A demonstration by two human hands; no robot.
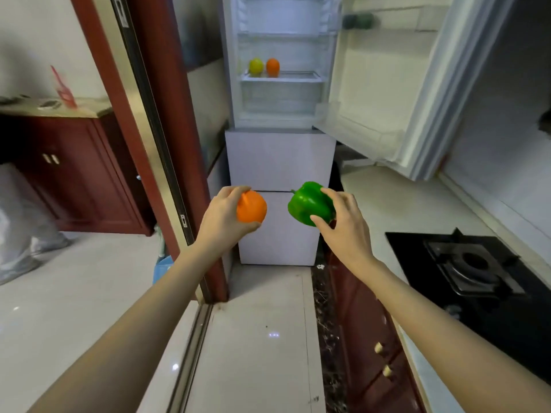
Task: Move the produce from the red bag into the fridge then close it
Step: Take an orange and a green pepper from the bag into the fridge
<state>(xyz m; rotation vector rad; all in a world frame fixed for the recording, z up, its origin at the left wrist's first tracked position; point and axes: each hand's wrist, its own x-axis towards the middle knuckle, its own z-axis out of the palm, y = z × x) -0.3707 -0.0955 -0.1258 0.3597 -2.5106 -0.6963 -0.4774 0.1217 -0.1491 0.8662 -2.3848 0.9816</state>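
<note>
My left hand (222,217) grips an orange pepper (252,207) in front of me. My right hand (346,225) grips a green bell pepper (308,202) beside it. Both are held out toward the white fridge (280,159), which stands ahead with its upper door (384,84) swung open to the right. On a fridge shelf (281,77) sit a yellow-green fruit (255,66) and an orange one (272,67). The red bag is not in view.
A black gas hob (474,269) lies in the pale counter (396,210) on my right, over dark red cabinets (369,338). A red door frame (167,138) stands on the left. Beyond it are a red cabinet (68,174) and a person's legs (21,234).
</note>
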